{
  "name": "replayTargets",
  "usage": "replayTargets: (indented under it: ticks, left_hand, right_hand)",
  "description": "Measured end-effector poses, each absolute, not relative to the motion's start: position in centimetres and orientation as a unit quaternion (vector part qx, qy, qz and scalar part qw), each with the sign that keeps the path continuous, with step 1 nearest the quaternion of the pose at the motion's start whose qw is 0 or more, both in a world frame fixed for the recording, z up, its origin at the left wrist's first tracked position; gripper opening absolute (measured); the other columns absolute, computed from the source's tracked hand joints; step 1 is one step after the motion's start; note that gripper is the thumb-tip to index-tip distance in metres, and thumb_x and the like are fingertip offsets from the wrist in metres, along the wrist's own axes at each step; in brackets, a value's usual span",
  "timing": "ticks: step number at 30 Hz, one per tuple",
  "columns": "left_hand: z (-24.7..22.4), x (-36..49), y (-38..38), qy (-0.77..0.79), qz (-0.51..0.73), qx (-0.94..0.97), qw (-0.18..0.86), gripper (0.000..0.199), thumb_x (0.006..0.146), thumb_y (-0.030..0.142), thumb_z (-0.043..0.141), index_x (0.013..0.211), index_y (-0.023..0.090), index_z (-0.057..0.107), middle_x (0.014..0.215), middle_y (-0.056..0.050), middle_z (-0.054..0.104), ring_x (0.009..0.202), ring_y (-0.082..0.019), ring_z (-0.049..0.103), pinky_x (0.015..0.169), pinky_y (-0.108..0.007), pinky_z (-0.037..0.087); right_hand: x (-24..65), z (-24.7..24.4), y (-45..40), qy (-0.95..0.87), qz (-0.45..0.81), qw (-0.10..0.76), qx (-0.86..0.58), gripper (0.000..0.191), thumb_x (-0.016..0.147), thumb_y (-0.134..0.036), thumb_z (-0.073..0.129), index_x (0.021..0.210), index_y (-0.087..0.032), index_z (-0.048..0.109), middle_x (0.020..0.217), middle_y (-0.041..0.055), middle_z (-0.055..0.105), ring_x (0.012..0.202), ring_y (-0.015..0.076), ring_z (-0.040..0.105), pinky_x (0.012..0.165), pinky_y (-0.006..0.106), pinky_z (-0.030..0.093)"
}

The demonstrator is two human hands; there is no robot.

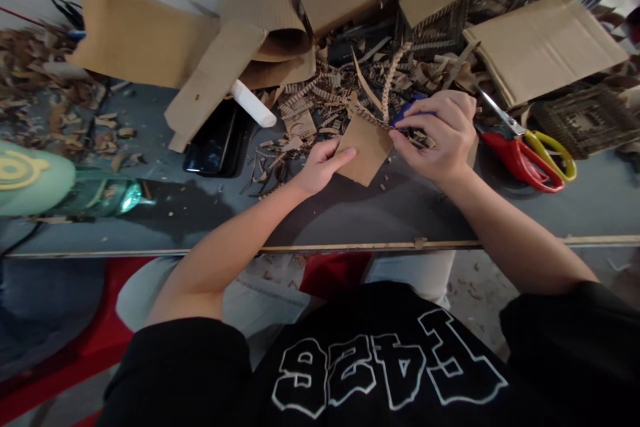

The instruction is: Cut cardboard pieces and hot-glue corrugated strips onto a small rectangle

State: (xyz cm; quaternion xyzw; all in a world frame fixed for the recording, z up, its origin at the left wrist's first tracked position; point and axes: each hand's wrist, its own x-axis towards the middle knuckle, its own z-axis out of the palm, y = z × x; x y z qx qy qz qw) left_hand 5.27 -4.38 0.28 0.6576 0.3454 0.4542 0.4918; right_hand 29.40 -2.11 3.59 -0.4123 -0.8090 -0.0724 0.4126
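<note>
My left hand (323,163) pinches a small square of brown cardboard (367,150) at its left side, thumb on top. Close to the square's right corner, my right hand (440,133) has its fingers curled around a blue object (413,107), mostly hidden, so its kind is unclear. A narrow corrugated cardboard strip (387,83) rises from the square's far edge; whether it is attached there I cannot tell. Loose corrugated scraps (300,117) lie behind both hands.
Scissors (537,157) with red and yellow handles lie right of my right hand. A white stick (253,103), a black phone-like device (213,147) and a rolled cardboard sheet (260,3) are at the left. A green bottle (100,190) lies near the left edge. Cardboard panels (545,47) sit at the back right.
</note>
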Motion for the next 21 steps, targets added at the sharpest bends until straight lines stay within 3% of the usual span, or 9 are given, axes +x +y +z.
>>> replayTargets:
  ticks: [10,16,21]
  left_hand:
    - [1.5,5.4,-4.7,0.339,0.422,0.688,0.484,0.062,0.084,0.071,0.065,0.059,0.019,0.042,0.059,0.004,0.036,0.053,-0.008,0.033,0.051,-0.026,0.025]
    - [1.6,5.5,-4.9,0.349,0.376,0.718,0.469,0.061,0.084,0.074,0.061,0.063,0.017,0.052,0.069,0.0,0.049,0.062,-0.01,0.045,0.056,-0.025,0.032]
    - [1.5,5.5,-5.0,0.359,0.339,0.747,0.445,0.057,0.088,0.069,0.058,0.064,0.017,0.054,0.071,-0.001,0.054,0.062,-0.01,0.047,0.058,-0.025,0.033]
  right_hand:
    - [29.6,3.8,-2.1,-0.82,-0.063,0.394,-0.411,0.021,0.088,-0.044,0.065,0.078,-0.026,0.065,0.096,0.008,0.07,0.108,0.0324,0.062,0.1,0.058,0.043]
    - [29.3,4.1,-2.6,-0.826,-0.065,0.376,-0.414,0.021,0.084,-0.047,0.071,0.087,-0.026,0.068,0.101,0.0093,0.071,0.11,0.0338,0.061,0.101,0.059,0.043]
    - [28.9,3.7,-2.5,-0.832,-0.063,0.401,-0.378,0.024,0.086,-0.049,0.068,0.082,-0.026,0.067,0.099,0.005,0.071,0.107,0.0307,0.063,0.101,0.056,0.043]
